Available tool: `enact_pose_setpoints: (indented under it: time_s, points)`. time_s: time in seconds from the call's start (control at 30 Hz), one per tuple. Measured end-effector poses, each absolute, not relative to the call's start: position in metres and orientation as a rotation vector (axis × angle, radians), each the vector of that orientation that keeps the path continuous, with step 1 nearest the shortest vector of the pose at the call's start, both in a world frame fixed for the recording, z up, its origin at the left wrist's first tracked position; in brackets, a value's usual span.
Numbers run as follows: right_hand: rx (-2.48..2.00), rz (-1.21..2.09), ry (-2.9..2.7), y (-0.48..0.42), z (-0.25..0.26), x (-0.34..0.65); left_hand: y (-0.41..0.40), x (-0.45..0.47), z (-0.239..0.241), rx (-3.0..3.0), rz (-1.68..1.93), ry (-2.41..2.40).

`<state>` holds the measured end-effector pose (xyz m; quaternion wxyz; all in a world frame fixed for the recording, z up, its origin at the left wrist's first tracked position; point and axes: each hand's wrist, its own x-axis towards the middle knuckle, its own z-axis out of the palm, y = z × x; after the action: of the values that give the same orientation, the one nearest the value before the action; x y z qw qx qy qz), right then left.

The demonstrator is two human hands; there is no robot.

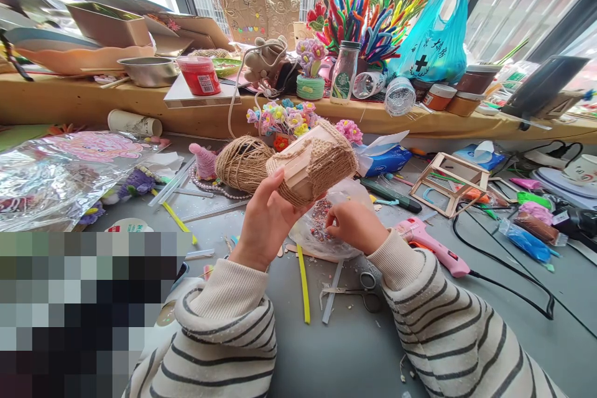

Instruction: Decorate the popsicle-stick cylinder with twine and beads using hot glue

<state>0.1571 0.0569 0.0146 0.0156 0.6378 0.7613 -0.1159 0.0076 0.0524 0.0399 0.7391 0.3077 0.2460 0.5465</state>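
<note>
My left hand [263, 221] grips a small craft-stick box wrapped in jute twine [312, 161], holding it tilted above the grey table [354, 336]. My right hand [354, 224] reaches into a clear plastic bag of small beads [321, 233] lying just below the box, fingers curled in a pinch; what they hold is too small to make out. A ball of jute twine [242, 163] sits right behind the box.
A pink glue gun [431, 245] with a black cord lies right of my right hand. Scissors [361, 286], yellow strips and glue sticks lie near. A craft-stick frame [450, 181], tissue pack, clay bags and a cluttered wooden shelf [93, 102] surround the spot.
</note>
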Motion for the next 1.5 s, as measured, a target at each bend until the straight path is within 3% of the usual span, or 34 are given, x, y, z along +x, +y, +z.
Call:
enact_pose_setpoints:
  time_s: [1.5]
  points:
    - [2.004, -0.421, 2.346, 0.0575, 0.0122, 0.1545, 0.0526, 0.0075, 0.0394, 0.682, 1.204, 0.511]
